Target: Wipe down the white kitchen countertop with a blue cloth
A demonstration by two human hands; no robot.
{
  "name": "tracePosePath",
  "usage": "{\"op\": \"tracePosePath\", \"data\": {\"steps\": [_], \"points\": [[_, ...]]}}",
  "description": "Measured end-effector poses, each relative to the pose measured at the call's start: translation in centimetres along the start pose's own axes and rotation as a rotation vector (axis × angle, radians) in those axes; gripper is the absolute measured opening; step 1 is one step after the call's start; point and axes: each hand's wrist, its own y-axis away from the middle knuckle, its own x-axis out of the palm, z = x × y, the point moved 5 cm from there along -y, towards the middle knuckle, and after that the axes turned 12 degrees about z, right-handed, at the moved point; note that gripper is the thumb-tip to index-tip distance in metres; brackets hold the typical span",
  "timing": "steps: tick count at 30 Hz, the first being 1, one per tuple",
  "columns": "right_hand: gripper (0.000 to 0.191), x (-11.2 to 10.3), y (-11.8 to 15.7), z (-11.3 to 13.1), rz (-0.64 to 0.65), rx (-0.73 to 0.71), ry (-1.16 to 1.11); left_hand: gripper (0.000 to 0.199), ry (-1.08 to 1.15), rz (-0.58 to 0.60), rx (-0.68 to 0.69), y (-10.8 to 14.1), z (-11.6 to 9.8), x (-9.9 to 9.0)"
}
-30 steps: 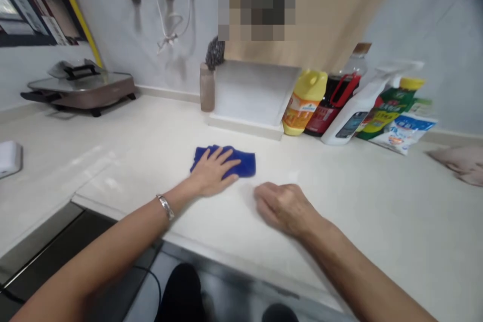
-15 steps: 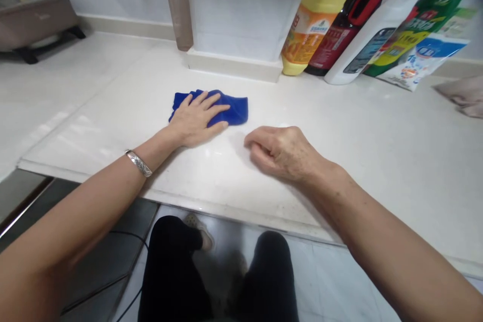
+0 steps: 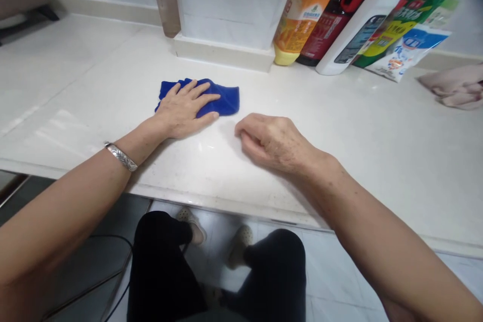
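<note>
My left hand [image 3: 183,109] lies flat with fingers spread on a folded blue cloth [image 3: 227,100]. The cloth rests on the white countertop [image 3: 211,173], its right part showing beyond my fingertips. To the right and a little nearer to me, my right hand [image 3: 269,141] is closed in a loose fist on the countertop. Nothing shows between its curled fingers, and the cloth is a short way off from it.
Along the back wall lean a yellow bottle [image 3: 298,22], a dark bottle with a red handle [image 3: 320,35], a white bottle [image 3: 339,55] and a blue-white packet [image 3: 402,55]. A tall brownish bottle [image 3: 166,5] stands left of the wall column. Crumpled fabric [image 3: 453,85] lies far right.
The whole view has shifted, so things sit slightly farther left and higher. Both hands keep about the same place relative to the cloth. More of the shoes shows below.
</note>
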Motion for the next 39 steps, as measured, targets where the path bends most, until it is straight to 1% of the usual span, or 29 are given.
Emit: {"op": "tracePosePath", "data": {"steps": [5,18,21,24,26,31,33,36,39], "points": [[0.027,0.0,0.0,0.0,-0.009,0.014,-0.01,0.067,0.007,0.029,0.001,0.0,0.0,0.1],[0.023,0.2,-0.1,0.2,0.008,0.025,0.032,0.069,0.027,0.0,-0.008,-0.2,0.1,0.1],[0.023,0.4,-0.4,0.3,0.015,0.024,0.038,0.069,0.011,0.032,0.001,-0.1,-0.1,0.1],[0.024,0.7,-0.8,0.4,0.036,0.036,0.062,0.072,0.011,0.079,0.014,-0.7,0.1,0.1],[0.024,0.9,-1.0,0.5,0.044,0.046,0.067,0.073,0.024,0.087,0.011,-1.9,0.4,0.1],[0.025,0.7,-0.7,-0.2,0.018,0.034,-0.011,0.073,0.058,0.075,-0.046,-5.9,2.6,-0.6],[0.026,0.6,-0.3,-1.1,0.0,0.012,-0.046,0.074,0.043,0.074,-0.066,-6.8,3.8,-0.9],[0.026,0.5,0.2,-2.6,-0.045,0.023,-0.056,0.076,0.014,0.048,-0.117,-6.6,6.1,-1.6],[0.024,0.6,0.4,-3.3,-0.07,0.031,-0.059,0.075,-0.007,0.025,-0.213,-5.0,9.0,-2.2]]}}
